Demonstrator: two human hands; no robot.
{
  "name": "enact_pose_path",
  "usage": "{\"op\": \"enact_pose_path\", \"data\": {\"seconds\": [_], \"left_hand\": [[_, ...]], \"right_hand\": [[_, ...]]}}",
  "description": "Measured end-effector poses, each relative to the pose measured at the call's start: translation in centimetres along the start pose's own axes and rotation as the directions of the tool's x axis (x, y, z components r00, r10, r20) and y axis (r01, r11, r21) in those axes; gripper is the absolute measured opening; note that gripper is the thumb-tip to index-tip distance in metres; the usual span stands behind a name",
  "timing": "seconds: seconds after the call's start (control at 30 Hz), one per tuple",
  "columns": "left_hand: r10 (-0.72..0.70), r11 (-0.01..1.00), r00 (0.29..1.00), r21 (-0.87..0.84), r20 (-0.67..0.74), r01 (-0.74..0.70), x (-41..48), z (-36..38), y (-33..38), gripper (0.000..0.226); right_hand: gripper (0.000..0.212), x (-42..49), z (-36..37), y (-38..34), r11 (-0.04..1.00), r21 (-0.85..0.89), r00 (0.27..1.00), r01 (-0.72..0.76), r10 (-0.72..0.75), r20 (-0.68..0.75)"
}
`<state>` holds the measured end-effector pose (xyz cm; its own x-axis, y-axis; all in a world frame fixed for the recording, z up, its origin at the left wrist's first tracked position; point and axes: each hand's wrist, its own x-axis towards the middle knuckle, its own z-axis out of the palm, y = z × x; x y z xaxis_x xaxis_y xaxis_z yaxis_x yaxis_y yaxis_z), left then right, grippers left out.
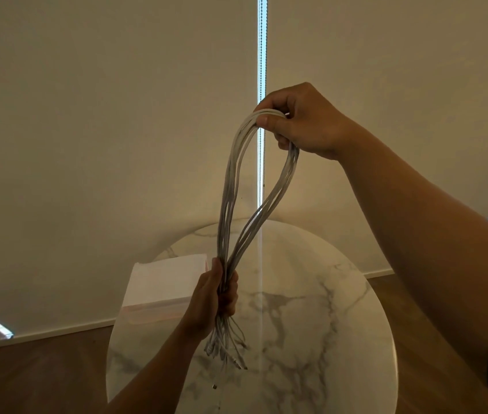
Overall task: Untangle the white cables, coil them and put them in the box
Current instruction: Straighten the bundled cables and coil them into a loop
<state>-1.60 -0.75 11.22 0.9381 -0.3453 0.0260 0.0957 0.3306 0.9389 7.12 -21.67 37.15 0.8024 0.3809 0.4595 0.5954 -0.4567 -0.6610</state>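
Observation:
A bundle of white cables (pixel 231 186) hangs as one long folded loop in the air above the table. My right hand (pixel 302 121) is raised high and grips the top bend of the loop. Lower down, my left hand (pixel 213 297) is closed around both sides of the bundle near its ends. The plug ends (pixel 228 348) dangle loose below that fist, just over the tabletop. A white box (pixel 165 279) stands on the left part of the table, behind my left hand, its inside hidden from here.
The round white marble table (pixel 311 324) sits below the hands, with wooden floor (pixel 36 377) around it. Beige roller blinds (pixel 102 130) and a bead chain (pixel 262 55) fill the background.

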Motion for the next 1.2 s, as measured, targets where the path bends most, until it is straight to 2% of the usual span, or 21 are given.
{"op": "enact_pose_path", "data": {"seconds": [0.1, 0.23, 0.3, 0.4, 0.5, 0.67, 0.87, 1.03, 1.13, 1.2], "left_hand": [[0.015, 1.0, 0.999, 0.022, -0.051, -0.014, 0.0, -0.3, 0.4, 0.057], [0.017, 0.996, 0.984, 0.094, -0.175, 0.0, -0.1, -1.1, 1.8, 0.054], [0.013, 0.991, 0.982, 0.134, -0.19, 0.013, -0.1, -1.5, 1.8, 0.054], [-0.02, 0.986, 0.991, 0.159, -0.131, 0.041, -0.1, -1.6, 1.0, 0.061], [-0.06, 0.986, 0.998, 0.153, -0.01, 0.06, -0.3, -1.4, 0.6, 0.063], [-0.149, 0.983, 0.972, 0.137, 0.18, 0.125, -0.9, -0.5, 0.9, 0.065], [-0.15, 0.988, 0.958, 0.067, 0.243, 0.138, -0.8, -0.4, 1.7, 0.062], [-0.101, 0.994, 0.931, 0.078, 0.35, 0.078, 0.4, 0.3, 3.7, 0.076], [-0.077, 0.993, 0.935, 0.113, 0.346, 0.04, 1.1, 1.2, 4.5, 0.08], [-0.036, 0.997, 0.953, 0.069, 0.3, 0.016, 1.3, 1.5, 4.4, 0.073]], "right_hand": [[0.016, 0.1, 0.2, 1.4, 0.999, 0.002, 0.998, -0.041, 0.041, -0.038], [0.022, -1.2, 0.6, 4.9, 0.98, 0.027, 0.975, -0.199, 0.201, -0.098], [0.024, -1.7, 1.0, 5.6, 0.971, 0.047, 0.966, -0.233, 0.237, -0.104], [0.021, -1.4, 1.1, 4.6, 0.979, 0.065, 0.975, -0.193, 0.198, -0.096], [0.014, -0.8, 1.1, 3.1, 0.991, 0.041, 0.989, -0.128, 0.13, -0.064], [0.011, -0.6, 0.9, 1.2, 0.996, 0.028, 0.997, -0.079, 0.079, 0.007], [0.015, -0.5, 0.2, -1.2, 0.999, 0.035, 0.997, -0.005, 0.002, 0.082], [0.014, -0.5, -0.3, -2.7, 0.997, 0.05, 0.989, 0.066, -0.072, 0.132], [0.012, -0.5, -0.5, -3.2, 0.994, 0.065, 0.988, 0.092, -0.1, 0.121], [0.013, -0.6, -0.9, -3.1, 0.993, 0.078, 0.992, 0.091, -0.098, 0.085]]}}
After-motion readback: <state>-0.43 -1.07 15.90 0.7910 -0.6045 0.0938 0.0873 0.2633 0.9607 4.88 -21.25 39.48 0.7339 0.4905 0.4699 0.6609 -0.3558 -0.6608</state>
